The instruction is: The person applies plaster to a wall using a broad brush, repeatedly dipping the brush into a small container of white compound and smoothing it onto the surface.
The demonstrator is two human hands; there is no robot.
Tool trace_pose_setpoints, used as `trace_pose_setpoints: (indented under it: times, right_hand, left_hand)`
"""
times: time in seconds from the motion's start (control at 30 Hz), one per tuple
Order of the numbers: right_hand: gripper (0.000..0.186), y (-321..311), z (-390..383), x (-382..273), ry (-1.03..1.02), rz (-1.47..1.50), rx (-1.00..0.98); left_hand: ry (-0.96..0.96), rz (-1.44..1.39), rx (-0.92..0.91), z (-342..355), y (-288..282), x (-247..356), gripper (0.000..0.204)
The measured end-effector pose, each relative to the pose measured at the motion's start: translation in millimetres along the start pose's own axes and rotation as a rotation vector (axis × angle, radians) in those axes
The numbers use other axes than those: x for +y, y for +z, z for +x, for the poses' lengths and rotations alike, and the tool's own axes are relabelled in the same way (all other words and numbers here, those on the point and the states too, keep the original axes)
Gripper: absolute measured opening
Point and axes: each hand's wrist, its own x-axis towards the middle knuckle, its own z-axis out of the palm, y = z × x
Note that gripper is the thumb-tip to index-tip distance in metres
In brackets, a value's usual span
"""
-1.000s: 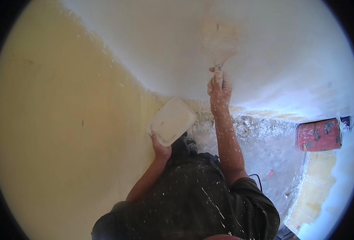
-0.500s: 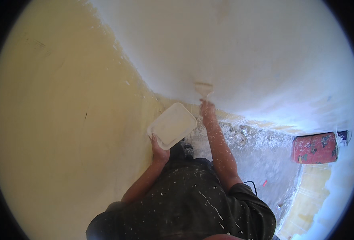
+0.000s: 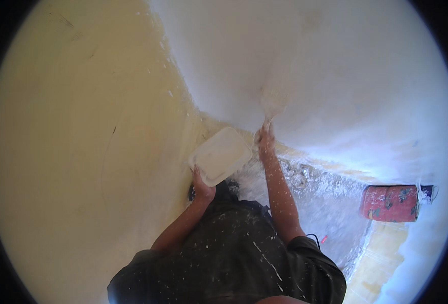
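Note:
My left hand (image 3: 202, 186) is closed on the near left corner of a whitish rectangular tub (image 3: 220, 156) with rounded corners, its thumb lying over the rim. Pale, smooth material shows inside the tub. To the right, my right hand (image 3: 266, 141) grips the handle of a wide, flat-headed hand tool (image 3: 273, 105). Motion smears the tool's fan-shaped head, so whether it is a brush or a blade I cannot tell. That head is at the white-coated wall (image 3: 325, 66) in front of me, just past the tub's far right edge.
A bare yellow wall (image 3: 82, 152) rises on my left and meets the white wall at a corner. A red drum (image 3: 391, 203) with worn patches stands at the right, with a dark container (image 3: 426, 194) against it. White splatter covers the floor (image 3: 330, 210), where a small red scrap (image 3: 324, 239) lies.
The tool has moved slightly right and up along the wall, with my right hand following. The tub stays in my left hand, nearly in place. My view has shifted a little.

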Motion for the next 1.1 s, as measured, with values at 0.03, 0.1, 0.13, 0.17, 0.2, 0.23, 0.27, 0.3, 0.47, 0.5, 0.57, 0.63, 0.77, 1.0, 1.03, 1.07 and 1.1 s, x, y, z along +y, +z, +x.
trace_pose_setpoints:
  times: [0.03,0.1,0.13,0.17,0.2,0.23,0.27,0.3,0.47,0.5,0.57,0.63,0.77,1.0,1.03,1.07,1.1]
  right_hand:
    - [0.050,-7,1,31,0.057,0.009,-0.002]
    - [0.041,-20,6,86,0.269,0.081,0.076]
    - [0.041,-38,17,113,-0.068,-0.260,0.020]
    - [0.040,-57,26,132,-0.375,-0.627,-0.089]
    - [0.040,-80,35,149,-0.730,-0.963,-0.075]
    - [0.036,-77,41,143,-0.661,-0.972,-0.195]
    - [0.032,-74,52,135,-0.241,-0.560,-0.341]
    - [0.029,-63,61,115,0.293,0.179,-0.311]
    - [0.015,49,25,-68,0.330,0.464,-0.196]
    - [0.016,68,-6,-113,0.245,0.424,-0.206]
    - [0.018,77,-31,-159,0.040,0.340,-0.159]
    - [0.021,76,-36,-168,-0.150,0.237,-0.068]
    - [0.023,63,-4,-136,-0.043,0.317,-0.123]
    - [0.028,-29,40,59,0.486,0.302,-0.081]
    - [0.029,-57,47,83,0.162,-0.272,-0.125]
    - [0.030,-88,63,99,-0.179,-0.838,-0.163]
    - [0.031,-109,72,110,-0.543,-1.399,-0.203]
  left_hand:
    - [0.012,-0.025,0.009,0,2,3,0.047]
    - [0.011,-0.033,0.035,0,-1,2,0.048]
    - [-0.008,-0.034,0.030,3,2,0,0.048]
    - [-0.023,-0.030,0.016,7,4,-2,0.048]
    - [-0.049,-0.029,-0.009,12,7,-6,0.048]
    - [-0.049,-0.035,-0.004,12,4,-7,0.049]
    - [-0.045,-0.029,-0.002,11,2,-10,0.049]
    - [-0.033,-0.023,0.003,12,0,-10,0.049]
    - [0.043,-0.086,0.051,7,-16,-7,0.048]
    - [0.063,-0.093,0.064,7,-25,-11,0.048]
    - [0.060,-0.077,0.047,16,-20,-17,0.049]
    - [0.032,-0.030,0.036,15,-4,-13,0.052]
    - [0.009,-0.059,0.065,15,-8,-16,0.052]
    - [0.084,-0.050,0.063,25,-23,-28,0.051]
    - [0.090,-0.025,0.061,28,-35,-36,0.051]
    - [0.320,0.539,0.062,33,-56,-51,0.050]
    - [0.361,0.623,0.016,42,-55,-57,0.050]
